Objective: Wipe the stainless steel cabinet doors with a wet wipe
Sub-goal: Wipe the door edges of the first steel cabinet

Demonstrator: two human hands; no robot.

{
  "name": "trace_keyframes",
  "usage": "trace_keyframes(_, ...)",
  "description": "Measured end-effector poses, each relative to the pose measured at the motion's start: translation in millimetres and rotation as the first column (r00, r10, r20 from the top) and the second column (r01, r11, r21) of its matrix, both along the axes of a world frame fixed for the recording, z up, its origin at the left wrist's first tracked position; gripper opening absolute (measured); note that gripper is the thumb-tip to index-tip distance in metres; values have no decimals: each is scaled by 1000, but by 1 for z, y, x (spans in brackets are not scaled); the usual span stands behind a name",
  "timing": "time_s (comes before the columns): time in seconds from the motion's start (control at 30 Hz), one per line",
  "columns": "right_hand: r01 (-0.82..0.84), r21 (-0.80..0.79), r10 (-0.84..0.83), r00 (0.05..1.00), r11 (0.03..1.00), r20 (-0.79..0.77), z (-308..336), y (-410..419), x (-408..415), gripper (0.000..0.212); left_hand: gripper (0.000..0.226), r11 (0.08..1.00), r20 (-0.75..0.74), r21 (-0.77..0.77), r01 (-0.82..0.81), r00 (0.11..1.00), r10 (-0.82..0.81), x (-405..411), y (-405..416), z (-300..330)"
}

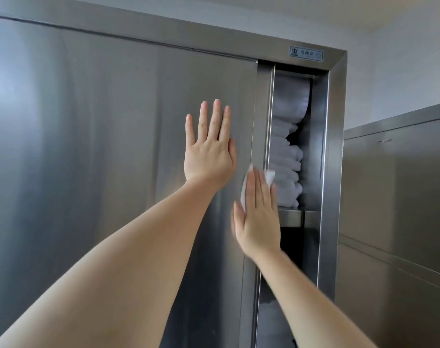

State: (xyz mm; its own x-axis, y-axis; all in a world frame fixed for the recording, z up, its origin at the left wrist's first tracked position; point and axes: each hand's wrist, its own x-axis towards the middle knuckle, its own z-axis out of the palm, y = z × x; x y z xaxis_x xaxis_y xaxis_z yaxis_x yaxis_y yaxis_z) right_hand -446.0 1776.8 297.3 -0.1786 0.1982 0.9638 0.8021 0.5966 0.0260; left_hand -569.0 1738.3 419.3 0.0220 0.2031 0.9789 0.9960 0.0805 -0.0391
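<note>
The cabinet door [101,146] is a broad sheet of brushed steel, smooth and dull grey with faint vertical streaks of reflected light, and it stands under both hands. The left hand [209,149] lies flat on it, fingers straight and close together pointing up, palm pressed to the metal and grasping nothing. Just below and to the right of that hand, the right hand [258,217] is also flat with its fingers straight, pressing a wet wipe [246,187] against the door's folded right edge; the wipe is a thin white sheet, crumpled, showing above and beside the fingertips. This hand looks slightly blurred.

To the right of the right hand the cabinet stands open in a narrow gap, where a stack of folded white towels [286,156], soft and lumpy, rests on a steel shelf [291,217]. Above both hands runs the flat steel frame [163,33] of the cabinet, bearing a small rectangular label [306,54] near its right corner. Farther right of the hands stands a second steel cabinet [394,197], lower, with plain flat panels.
</note>
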Motion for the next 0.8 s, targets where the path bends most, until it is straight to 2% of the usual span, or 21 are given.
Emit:
trace_keyframes(0.1,-27,-94,28,1000,995,7,-116,-12,-1,61,60,1000,-6,-31,-4,1000,3,0,-3,1)
trace_keyframes(0.2,-54,-199,56,998,978,7,-168,-23,0,63,59,996,12,-92,18,1000,-16,2,-11,2)
trace_keyframes(0.3,-58,-209,67,997,976,32,-122,-21,1,64,59,991,-28,-117,67,997,-71,7,-24,-10)
trace_keyframes(0.47,-46,-171,45,999,984,-13,32,-13,-1,62,56,986,-116,-67,154,980,-161,7,-38,-74)
trace_keyframes(0.57,-44,-165,47,999,985,13,45,-9,1,64,51,980,-94,-36,197,975,-200,7,-32,-112)
trace_keyframes(0.67,25,-141,-18,999,990,49,-24,-10,1,66,54,979,-64,-53,197,978,-200,15,-31,-145)
trace_keyframes(0.8,-46,-205,62,996,978,70,-173,-20,7,67,59,981,-53,-95,168,983,-174,17,-35,-182)
